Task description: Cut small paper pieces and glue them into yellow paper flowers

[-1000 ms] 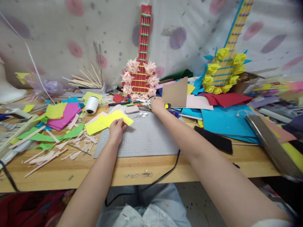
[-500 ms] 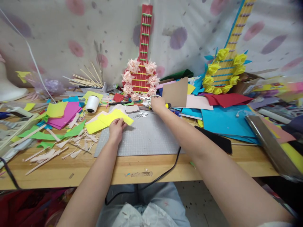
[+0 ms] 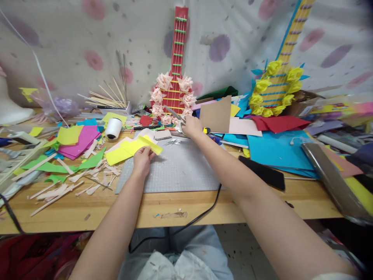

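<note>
Yellow paper (image 3: 129, 147) is pinched in the left grip (image 3: 142, 158) over the grey mat's (image 3: 180, 171) left side; scissors (image 3: 174, 113) are held by the right grip (image 3: 191, 126), before the flower-trimmed red guitar (image 3: 174, 87).

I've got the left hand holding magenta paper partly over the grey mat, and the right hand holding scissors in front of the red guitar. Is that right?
Not quite: the head view shows the left hand holding yellow paper, not magenta, partly over the grey mat. The right hand does hold scissors in front of the red guitar.
</note>
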`<state>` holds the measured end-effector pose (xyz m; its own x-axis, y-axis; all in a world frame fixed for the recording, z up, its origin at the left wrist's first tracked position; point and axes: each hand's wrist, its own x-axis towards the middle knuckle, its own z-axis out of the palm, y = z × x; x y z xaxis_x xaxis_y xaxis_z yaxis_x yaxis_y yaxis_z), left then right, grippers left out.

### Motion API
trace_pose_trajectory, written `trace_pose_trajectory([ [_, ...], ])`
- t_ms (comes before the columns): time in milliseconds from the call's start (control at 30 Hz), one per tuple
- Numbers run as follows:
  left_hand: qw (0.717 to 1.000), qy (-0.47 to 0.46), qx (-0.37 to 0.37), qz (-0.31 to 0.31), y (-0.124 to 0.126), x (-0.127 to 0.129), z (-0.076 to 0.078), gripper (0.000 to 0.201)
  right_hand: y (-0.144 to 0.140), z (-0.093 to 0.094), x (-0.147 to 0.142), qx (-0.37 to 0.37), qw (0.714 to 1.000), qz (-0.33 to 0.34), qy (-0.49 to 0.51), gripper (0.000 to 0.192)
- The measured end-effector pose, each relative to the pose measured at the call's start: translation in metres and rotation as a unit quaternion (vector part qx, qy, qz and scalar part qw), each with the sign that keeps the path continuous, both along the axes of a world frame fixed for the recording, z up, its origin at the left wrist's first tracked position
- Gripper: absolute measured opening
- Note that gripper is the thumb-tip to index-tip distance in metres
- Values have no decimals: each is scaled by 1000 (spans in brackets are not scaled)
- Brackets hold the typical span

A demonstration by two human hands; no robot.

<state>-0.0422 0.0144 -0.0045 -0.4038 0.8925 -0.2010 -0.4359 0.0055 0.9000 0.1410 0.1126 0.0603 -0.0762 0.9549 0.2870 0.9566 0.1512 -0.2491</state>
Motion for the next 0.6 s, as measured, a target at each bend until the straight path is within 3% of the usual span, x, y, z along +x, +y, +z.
trace_pose_trajectory([
  [100, 1000, -8, 0, 0, 0, -1, 2, 10, -18, -6, -5, -92, 971, 84, 205, 27],
  [167, 1000, -12, 11, -3, -1, -1, 3, 10, -37, -16, -8, -174, 899, 179, 360, 26],
  [233, 1000, -13, 27, -10, -1, 0, 2, 13, -56, -29, -10, -243, 835, 209, 447, 28],
  [267, 999, -11, 34, -15, -2, 1, 2, 15, -64, -36, -10, -256, 821, 202, 469, 28],
  [333, 999, -2, 40, -27, -2, 3, 1, 19, -74, -50, -11, -254, 821, 173, 480, 30],
  [433, 998, 18, 33, -40, -3, 6, -2, 23, -78, -65, -11, -201, 847, 146, 471, 33],
  [600, 995, 73, 27, -57, -3, 9, -5, 26, -80, -71, -15, -148, 875, 141, 438, 35],
])
